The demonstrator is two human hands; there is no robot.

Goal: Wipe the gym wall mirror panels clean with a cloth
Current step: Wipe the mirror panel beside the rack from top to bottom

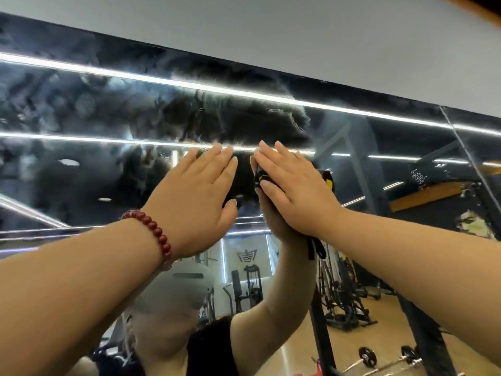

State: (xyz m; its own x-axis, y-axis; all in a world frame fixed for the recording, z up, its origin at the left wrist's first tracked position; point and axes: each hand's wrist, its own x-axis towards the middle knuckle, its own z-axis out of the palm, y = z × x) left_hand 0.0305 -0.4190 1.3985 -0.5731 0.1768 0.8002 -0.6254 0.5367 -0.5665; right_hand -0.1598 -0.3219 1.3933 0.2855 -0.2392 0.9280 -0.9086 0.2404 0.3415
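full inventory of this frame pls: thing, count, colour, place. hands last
mirror: 1 large panel plus the edge of a second past a seam at right, smeared grey across its upper part, fills most of the view
wall: 1, pale grey, above the mirror
cloth: 1, black with yellow marks, under the right hand against the glass
bracelet: 1, dark red beads, on the left wrist
barbell: 1 seen in reflection, black plates, on the wooden floor at lower right
gym machines: several in reflection, black, lower centre and right
left hand: 1, fingers straight, flat toward the mirror, left of the cloth
right hand: 1, fingers straight, pressing the cloth on the mirror
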